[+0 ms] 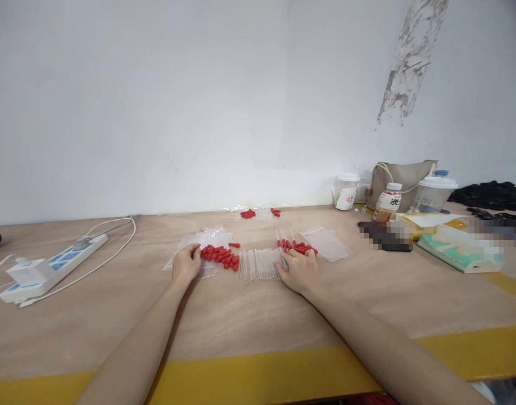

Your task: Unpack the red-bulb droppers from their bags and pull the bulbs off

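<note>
Red rubber-looking bulbs point(218, 255) lie in a loose heap at the middle of the table. Beside their left end, my left hand point(186, 263) rests with its fingertips drawn together; whatever is between them is hidden. A row of thin clear tubes point(258, 264) lies to the right of the heap. My right hand point(299, 271) lies over the right end of this row, thumb spread away from the fingers. Just beyond its fingertips are more red bulbs point(304, 247), some with clear tubes pointing away from me.
Clear plastic bags point(327, 243) lie on both sides. Further back are bagged red pieces point(248, 214). A power strip point(55, 269) with a white cable is left. At right stand a lidded cup point(346, 192), a bottle point(387, 203), a phone point(384, 236) and a tissue pack point(460, 248).
</note>
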